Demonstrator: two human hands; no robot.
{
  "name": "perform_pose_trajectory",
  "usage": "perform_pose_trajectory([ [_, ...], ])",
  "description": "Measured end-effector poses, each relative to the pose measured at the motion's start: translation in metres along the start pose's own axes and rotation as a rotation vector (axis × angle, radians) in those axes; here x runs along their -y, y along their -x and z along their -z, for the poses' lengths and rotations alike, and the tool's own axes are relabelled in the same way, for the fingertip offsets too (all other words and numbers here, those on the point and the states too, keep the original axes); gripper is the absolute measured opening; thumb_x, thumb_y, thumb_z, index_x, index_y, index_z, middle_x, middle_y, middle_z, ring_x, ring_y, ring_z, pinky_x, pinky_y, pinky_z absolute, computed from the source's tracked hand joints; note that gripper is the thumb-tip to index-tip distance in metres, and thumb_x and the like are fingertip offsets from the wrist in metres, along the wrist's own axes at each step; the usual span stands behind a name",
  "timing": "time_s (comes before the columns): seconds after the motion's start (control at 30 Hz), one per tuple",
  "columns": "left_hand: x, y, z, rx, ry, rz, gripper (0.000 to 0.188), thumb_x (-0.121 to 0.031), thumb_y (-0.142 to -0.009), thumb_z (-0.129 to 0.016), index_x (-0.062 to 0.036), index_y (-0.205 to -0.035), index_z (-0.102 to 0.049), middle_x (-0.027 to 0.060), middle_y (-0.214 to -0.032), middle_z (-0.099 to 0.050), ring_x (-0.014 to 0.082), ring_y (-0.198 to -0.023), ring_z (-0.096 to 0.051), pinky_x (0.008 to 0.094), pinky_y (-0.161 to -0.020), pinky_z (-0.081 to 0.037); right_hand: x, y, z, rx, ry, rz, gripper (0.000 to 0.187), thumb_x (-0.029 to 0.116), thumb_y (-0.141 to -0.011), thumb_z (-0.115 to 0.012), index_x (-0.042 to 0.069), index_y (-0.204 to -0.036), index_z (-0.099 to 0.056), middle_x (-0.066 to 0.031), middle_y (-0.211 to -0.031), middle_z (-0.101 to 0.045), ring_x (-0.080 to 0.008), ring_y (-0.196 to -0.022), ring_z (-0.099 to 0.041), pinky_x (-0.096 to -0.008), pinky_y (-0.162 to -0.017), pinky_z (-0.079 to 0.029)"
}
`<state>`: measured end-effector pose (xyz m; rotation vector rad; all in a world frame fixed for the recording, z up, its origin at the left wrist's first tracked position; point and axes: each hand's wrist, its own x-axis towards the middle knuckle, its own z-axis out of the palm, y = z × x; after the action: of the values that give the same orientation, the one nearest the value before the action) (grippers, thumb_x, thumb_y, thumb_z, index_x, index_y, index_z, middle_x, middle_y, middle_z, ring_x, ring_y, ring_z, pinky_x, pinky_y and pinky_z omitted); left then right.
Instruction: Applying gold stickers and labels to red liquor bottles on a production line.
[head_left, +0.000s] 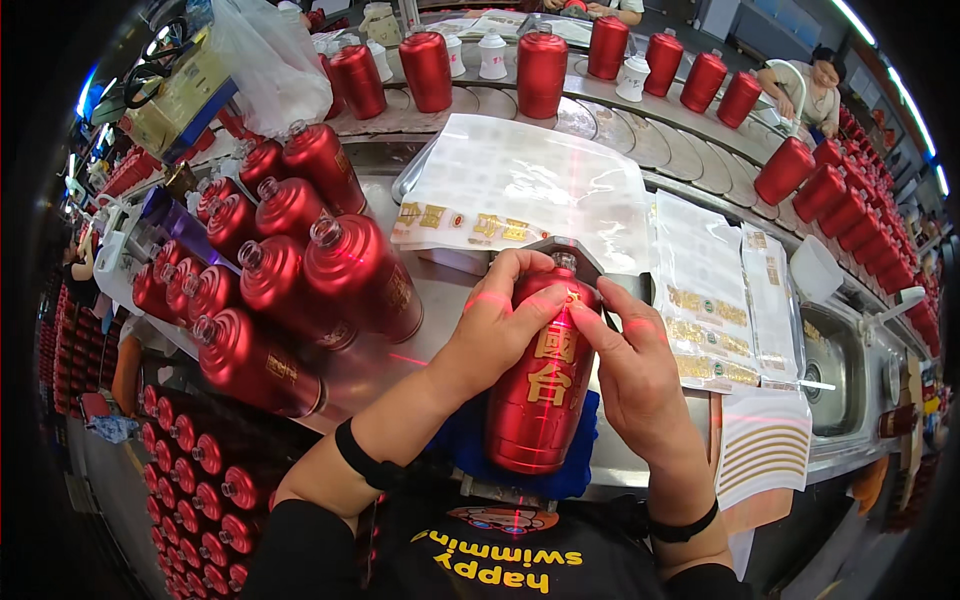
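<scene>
A glossy red bottle (533, 420) with raised gold characters and a clear neck lies tilted in front of me, its base on a blue cloth (582, 440). My left hand (505, 315) is closed around its left shoulder, thumb pressed on the front just below the neck. From the other side my right hand (637, 350) grips the bottle, thumb and fingertips against its upper front. The thumbs nearly meet over a small spot there; whether a label lies under them I cannot make out. Behind the neck is a dark angular holder (560, 243).
Several red bottles (360, 270) crowd the bench at left. A sheet of gold labels (530, 170) lies ahead, more label sheets (705, 290) at right. Beyond them curves a conveyor (490, 105) carrying bottles and white pieces. A sink (835, 360) is far right; a co-worker (810, 90) sits beyond.
</scene>
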<state>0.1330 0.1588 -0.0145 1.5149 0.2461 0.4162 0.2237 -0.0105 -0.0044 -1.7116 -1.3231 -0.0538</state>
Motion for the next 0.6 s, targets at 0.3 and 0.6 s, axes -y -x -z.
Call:
perform_pose_trajectory([
  [0.3,-0.034,0.030,0.007,0.125,-0.679,-0.684,0.045,-0.016,-0.084,-0.067,-0.0067,-0.128,-0.058,0.0145,-0.120,-0.059,0.0381,-0.121,-0.045,0.0470,-0.106,-0.035,0.000,0.000,0.006,-0.005,0.177,0.047,0.054,-0.011,-0.075,-0.057,0.003,-0.127,-0.057,-0.0253,-0.121,-0.057,-0.0407,-0.107,-0.058,-0.0434,-0.092,-0.048],
  [0.6,-0.016,0.008,0.024,0.114,-0.695,-0.593,0.041,-0.021,-0.096,-0.054,-0.0067,-0.134,-0.053,0.0240,-0.130,-0.050,0.0369,-0.123,-0.046,0.0425,-0.106,-0.034,0.031,-0.021,0.032,-0.004,-0.102,-0.156,0.020,0.012,-0.085,-0.066,0.003,-0.101,-0.059,-0.0155,-0.079,-0.065,-0.0291,-0.070,-0.066,-0.0358,-0.063,-0.050],
])
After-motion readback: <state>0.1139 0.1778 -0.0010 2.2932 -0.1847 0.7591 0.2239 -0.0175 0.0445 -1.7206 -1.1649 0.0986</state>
